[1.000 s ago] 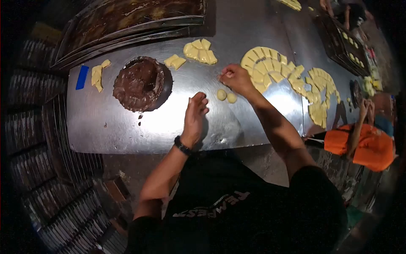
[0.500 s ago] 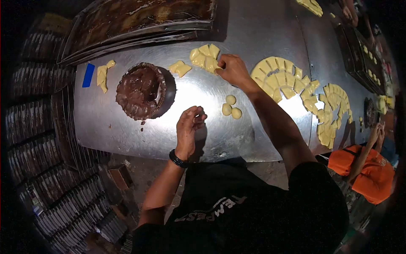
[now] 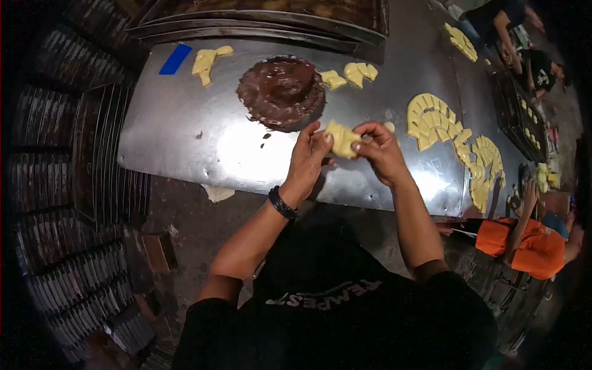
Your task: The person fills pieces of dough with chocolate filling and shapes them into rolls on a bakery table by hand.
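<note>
A flat yellow piece of dough (image 3: 342, 139) is stretched between my two hands above the metal table. My left hand (image 3: 306, 157) pinches its left edge, with the thumb on top. At the opposite edge, my right hand (image 3: 383, 153) grips it between thumb and fingers. Just beyond my hands sits a round mound of chocolate filling (image 3: 280, 89); its container is barely visible. A small cluster of dough pieces (image 3: 360, 74) lies to the right of the filling. Behind my right hand a pale dough ball (image 3: 389, 127) shows in part.
Rows of cut dough (image 3: 431, 117) fan out on the table (image 3: 179, 129) to the right. A blue scraper-like rectangle (image 3: 175, 59) lies at the far left. Large baking trays (image 3: 259, 24) stand at the back. A person in an orange shirt (image 3: 524, 246) works at right.
My right hand has lifted dough from the cluster and brought it to my left hand, which now grips it too. The camera view has shifted, so the table appears turned.
</note>
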Demonstrator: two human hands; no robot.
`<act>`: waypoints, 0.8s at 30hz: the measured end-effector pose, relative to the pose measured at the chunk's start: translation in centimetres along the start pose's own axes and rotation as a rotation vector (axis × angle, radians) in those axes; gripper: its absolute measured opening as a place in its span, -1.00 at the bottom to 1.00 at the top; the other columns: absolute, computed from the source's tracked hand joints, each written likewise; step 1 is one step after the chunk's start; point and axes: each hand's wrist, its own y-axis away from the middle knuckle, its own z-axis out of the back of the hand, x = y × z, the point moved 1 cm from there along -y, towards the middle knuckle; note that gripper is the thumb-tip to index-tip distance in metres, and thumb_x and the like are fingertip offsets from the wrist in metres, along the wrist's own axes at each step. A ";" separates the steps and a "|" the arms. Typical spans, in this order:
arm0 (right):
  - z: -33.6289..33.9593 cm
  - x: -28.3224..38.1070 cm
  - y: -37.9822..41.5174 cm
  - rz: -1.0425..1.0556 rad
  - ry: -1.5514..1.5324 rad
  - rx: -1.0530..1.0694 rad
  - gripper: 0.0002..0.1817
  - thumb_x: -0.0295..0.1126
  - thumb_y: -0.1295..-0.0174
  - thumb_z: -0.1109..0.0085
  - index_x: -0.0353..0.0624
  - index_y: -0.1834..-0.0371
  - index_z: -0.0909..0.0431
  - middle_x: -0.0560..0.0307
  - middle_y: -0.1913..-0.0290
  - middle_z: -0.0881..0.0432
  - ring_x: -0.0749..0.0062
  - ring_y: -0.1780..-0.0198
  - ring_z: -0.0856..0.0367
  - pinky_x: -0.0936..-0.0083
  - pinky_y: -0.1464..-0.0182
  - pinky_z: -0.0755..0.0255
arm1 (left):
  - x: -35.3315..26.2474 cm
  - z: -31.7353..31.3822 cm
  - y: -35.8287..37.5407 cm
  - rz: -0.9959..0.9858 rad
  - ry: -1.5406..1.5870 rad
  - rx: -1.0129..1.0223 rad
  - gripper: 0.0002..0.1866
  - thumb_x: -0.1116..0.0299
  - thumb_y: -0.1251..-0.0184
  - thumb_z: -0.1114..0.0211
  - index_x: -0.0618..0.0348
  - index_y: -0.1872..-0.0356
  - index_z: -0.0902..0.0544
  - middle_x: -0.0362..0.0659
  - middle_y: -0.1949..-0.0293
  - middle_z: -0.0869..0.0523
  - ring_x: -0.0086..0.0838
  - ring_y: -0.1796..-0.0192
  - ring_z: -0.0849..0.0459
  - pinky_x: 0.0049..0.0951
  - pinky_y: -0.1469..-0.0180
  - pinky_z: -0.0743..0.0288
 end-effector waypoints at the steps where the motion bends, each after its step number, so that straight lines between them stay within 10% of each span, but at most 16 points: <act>1: -1.2 -0.3 0.6 -0.044 0.005 0.050 -0.72 -0.60 -0.07 -0.29 -0.19 0.13 -0.50 0.20 0.21 -0.60 0.53 0.23 -0.62 0.57 0.20 -0.53 | -0.7 1.0 0.6 0.012 0.020 0.058 -0.56 0.38 -0.35 -0.23 0.33 -0.17 -0.36 -0.12 0.09 -0.58 -0.55 0.14 -0.57 -0.60 0.20 -0.50; 6: -1.2 -3.2 3.9 0.125 -0.133 -0.346 -0.75 -0.59 -0.13 -0.21 -0.19 0.12 -0.50 0.12 0.21 -0.58 0.44 0.20 -0.60 0.49 0.12 -0.56 | -0.3 5.1 5.2 0.094 -0.142 0.050 -0.67 0.52 -0.25 -0.29 0.33 -0.01 -0.48 -0.18 0.21 -0.63 -0.63 0.18 -0.59 -0.61 0.23 -0.51; 10: 2.7 -1.0 4.9 0.227 -0.159 -0.422 -0.73 -0.62 -0.10 -0.21 -0.18 0.11 -0.50 0.13 0.18 -0.58 0.46 0.18 -0.59 0.52 0.12 -0.54 | 0.9 3.8 5.7 -0.281 -0.372 -0.074 -0.68 0.54 -0.15 -0.34 0.32 0.05 -0.53 -0.11 0.10 -0.60 -0.51 0.08 -0.59 -0.53 0.07 -0.51; 13: 3.7 0.1 4.3 0.242 0.044 -0.361 -0.72 -0.64 -0.05 -0.26 -0.22 0.13 -0.53 0.15 0.22 -0.62 0.51 0.22 -0.59 0.57 0.15 -0.51 | 3.6 3.9 2.5 -0.629 -1.101 -0.041 -0.61 0.31 -0.22 -0.29 0.32 -0.02 -0.52 0.05 -0.02 -0.57 -0.24 -0.13 -0.49 -0.27 -0.14 -0.38; 16: 1.8 -0.2 3.4 0.189 0.147 -0.271 -0.71 -0.62 -0.04 -0.31 -0.28 0.14 -0.55 0.10 0.25 -0.66 0.51 0.27 -0.62 0.58 0.19 -0.54 | 4.2 0.3 1.8 -0.551 -0.953 -0.131 -0.56 0.19 -0.27 -0.26 0.34 -0.02 -0.51 0.06 -0.01 -0.57 -0.19 -0.13 -0.48 -0.25 -0.18 -0.31; 20: -0.3 -2.5 4.4 0.091 -0.039 0.014 -0.69 -0.58 -0.06 -0.34 -0.34 0.12 -0.53 0.05 0.24 -0.66 0.53 0.25 -0.63 0.60 0.21 -0.54 | 1.7 -6.3 1.7 -0.470 0.040 -0.296 -0.73 0.39 -0.42 -0.13 0.30 -0.04 -0.44 -0.22 0.32 -0.55 -0.70 0.37 -0.46 -0.68 0.32 -0.41; 24: 0.2 -1.7 5.0 -0.304 -0.315 0.268 -0.40 -0.51 -0.18 -0.22 -0.32 -0.26 -0.18 0.02 0.10 -0.59 0.43 0.22 -0.64 0.57 0.13 -0.52 | 1.0 -5.7 2.5 -0.476 -0.187 -0.298 -0.80 0.42 -0.40 -0.13 0.30 0.04 -0.50 -0.34 0.56 -0.49 -0.78 0.59 -0.37 -0.72 0.53 -0.26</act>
